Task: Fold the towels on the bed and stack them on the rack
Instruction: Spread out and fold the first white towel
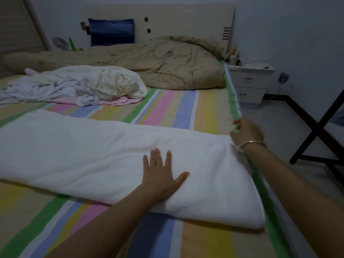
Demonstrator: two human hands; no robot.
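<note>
A long white towel [83, 155] lies folded lengthwise across the striped bed [167, 108]. My left hand [162, 174] presses flat on it with the fingers spread, right of its middle. My right hand [245, 132], with a bangle on the wrist, hovers at the towel's far right corner by the bed's edge, its fingers loosely curled and holding nothing that I can see. A heap of unfolded white and pink towels [89, 84] sits farther back on the left. A dark wooden rack [320, 127] stands on the floor to the right, only partly in view.
A crumpled tan quilt [167, 60] lies across the head of the bed, with a blue pillow [111, 31] against the headboard. A white bedside drawer unit [249, 81] stands at the far right corner. Pale floor runs between the bed and the rack.
</note>
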